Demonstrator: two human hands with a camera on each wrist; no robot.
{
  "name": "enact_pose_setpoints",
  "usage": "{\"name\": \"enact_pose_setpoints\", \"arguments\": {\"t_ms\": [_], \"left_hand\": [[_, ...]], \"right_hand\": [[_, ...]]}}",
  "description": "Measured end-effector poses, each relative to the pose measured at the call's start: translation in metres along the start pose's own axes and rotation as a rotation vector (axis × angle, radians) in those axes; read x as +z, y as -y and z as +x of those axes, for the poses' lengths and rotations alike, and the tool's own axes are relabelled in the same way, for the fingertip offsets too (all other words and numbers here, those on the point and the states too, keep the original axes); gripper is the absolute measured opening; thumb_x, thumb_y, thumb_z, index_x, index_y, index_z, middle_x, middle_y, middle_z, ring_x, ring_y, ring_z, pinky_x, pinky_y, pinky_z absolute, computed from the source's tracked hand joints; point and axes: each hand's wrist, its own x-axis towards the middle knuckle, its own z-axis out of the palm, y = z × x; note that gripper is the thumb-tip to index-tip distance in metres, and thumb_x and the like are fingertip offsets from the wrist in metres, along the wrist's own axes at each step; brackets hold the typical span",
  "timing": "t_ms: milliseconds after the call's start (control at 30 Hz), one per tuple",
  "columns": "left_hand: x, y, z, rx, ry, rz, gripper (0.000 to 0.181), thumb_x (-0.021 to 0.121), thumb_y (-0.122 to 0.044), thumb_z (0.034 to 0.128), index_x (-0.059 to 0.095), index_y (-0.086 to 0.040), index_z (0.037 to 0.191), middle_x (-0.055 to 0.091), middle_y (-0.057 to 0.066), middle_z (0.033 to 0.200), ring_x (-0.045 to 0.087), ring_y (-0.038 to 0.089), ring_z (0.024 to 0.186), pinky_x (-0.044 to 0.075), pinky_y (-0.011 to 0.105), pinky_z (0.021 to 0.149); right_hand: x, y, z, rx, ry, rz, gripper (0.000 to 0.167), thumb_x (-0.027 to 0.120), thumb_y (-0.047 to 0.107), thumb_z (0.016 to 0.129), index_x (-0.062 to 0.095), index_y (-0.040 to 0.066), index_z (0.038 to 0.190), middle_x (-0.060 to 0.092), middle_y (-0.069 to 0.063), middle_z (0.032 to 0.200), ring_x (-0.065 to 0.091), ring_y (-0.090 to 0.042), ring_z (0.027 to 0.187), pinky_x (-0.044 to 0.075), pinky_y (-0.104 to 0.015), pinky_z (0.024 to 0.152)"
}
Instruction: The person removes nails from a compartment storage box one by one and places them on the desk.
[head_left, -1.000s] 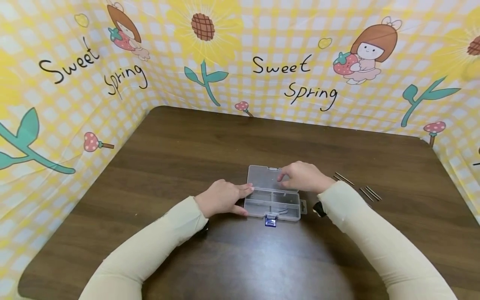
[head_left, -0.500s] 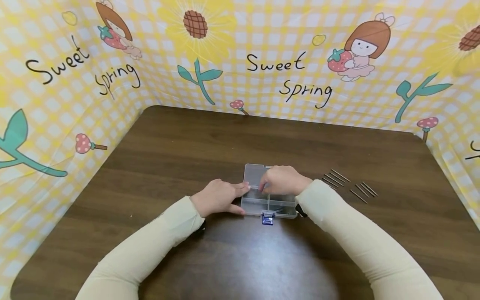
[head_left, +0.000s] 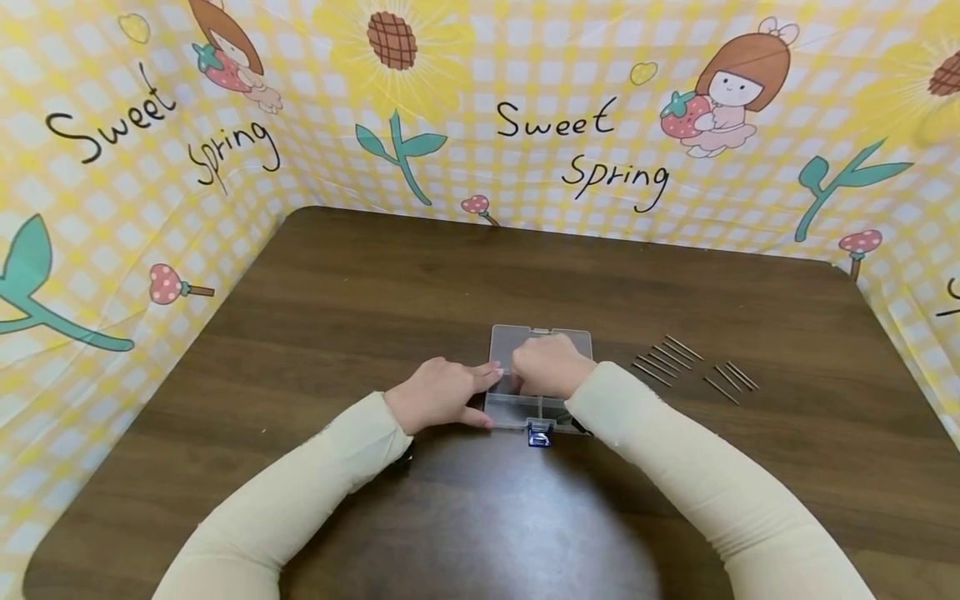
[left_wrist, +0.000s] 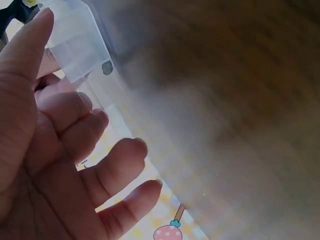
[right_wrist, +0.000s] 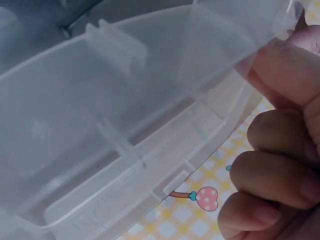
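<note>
A clear plastic compartment box (head_left: 512, 410) lies open on the table, its lid (head_left: 505, 346) folded back. A blue latch (head_left: 539, 436) hangs at its front. My left hand (head_left: 437, 392) rests at the box's left side, thumb at the front corner and index finger near the hinge line. The other fingers hang loose off the box in the left wrist view. My right hand (head_left: 551, 365) reaches down into the back left compartment with fingers curled. In the right wrist view, its fingertips are mostly hidden behind the translucent box wall (right_wrist: 125, 105), so whether they pinch anything does not show.
Right of the box lie several thin metal rods in two groups, a left one (head_left: 684, 347) and a right one (head_left: 722, 391). The brown wooden table (head_left: 360, 292) meets a yellow checked cloth backdrop (head_left: 420, 92) at the back and sides.
My right hand has moved left from over the right part of the lid and down into the back left compartment. The left hand stays at the box's side. The view has shifted slightly.
</note>
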Motion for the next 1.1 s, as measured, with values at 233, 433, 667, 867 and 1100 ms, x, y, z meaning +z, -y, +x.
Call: {"name": "enact_pose_setpoints", "arguments": {"t_ms": [233, 433, 667, 867, 1100], "left_hand": [[0.001, -0.005, 0.003, -0.014, 0.030, -0.014, 0.072, 0.067, -0.055, 0.0805, 0.056, -0.011, 0.136, 0.053, 0.002, 0.139, 0.068, 0.018, 0.096, 0.046, 0.034, 0.053], [0.001, -0.005, 0.005, -0.009, 0.033, -0.031, 0.072, 0.067, -0.055, 0.0800, 0.056, -0.012, 0.136, 0.052, 0.001, 0.139, 0.067, 0.018, 0.099, 0.046, 0.033, 0.053], [-0.001, -0.001, 0.005, -0.034, 0.038, -0.023, 0.074, 0.066, -0.057, 0.0794, 0.054, -0.015, 0.138, 0.052, -0.001, 0.139, 0.066, 0.018, 0.102, 0.048, 0.037, 0.060], [0.001, -0.001, 0.001, -0.036, 0.025, -0.002, 0.074, 0.066, -0.057, 0.0791, 0.055, -0.014, 0.138, 0.053, 0.000, 0.138, 0.068, 0.018, 0.097, 0.047, 0.036, 0.057], [0.000, 0.001, 0.001, -0.040, 0.032, -0.003, 0.074, 0.066, -0.057, 0.0795, 0.054, -0.014, 0.138, 0.052, 0.000, 0.139, 0.066, 0.017, 0.101, 0.051, 0.040, 0.065]], "right_hand": [[0.005, 0.002, 0.002, -0.031, 0.041, -0.027, 0.031, 0.064, 0.002, 0.079, 0.051, 0.018, 0.055, 0.052, 0.005, 0.058, 0.045, -0.014, 0.051, 0.050, -0.038, 0.052], [0.007, -0.001, -0.001, -0.071, 0.057, -0.042, 0.035, 0.062, 0.001, 0.081, 0.048, 0.016, 0.054, 0.053, 0.003, 0.058, 0.043, -0.013, 0.050, 0.049, -0.037, 0.053], [0.001, 0.000, 0.000, -0.058, 0.088, -0.046, 0.033, 0.061, 0.003, 0.085, 0.050, 0.014, 0.056, 0.055, 0.000, 0.060, 0.047, -0.016, 0.052, 0.050, -0.039, 0.055], [-0.002, 0.000, 0.004, -0.061, 0.132, -0.004, 0.031, 0.060, 0.003, 0.086, 0.052, 0.014, 0.058, 0.051, 0.003, 0.059, 0.045, -0.015, 0.054, 0.049, -0.037, 0.056], [-0.016, -0.006, 0.005, -0.026, 0.234, 0.067, 0.021, 0.058, 0.007, 0.087, 0.066, 0.016, 0.071, 0.059, 0.006, 0.070, 0.053, -0.012, 0.064, 0.050, -0.039, 0.068]]}}
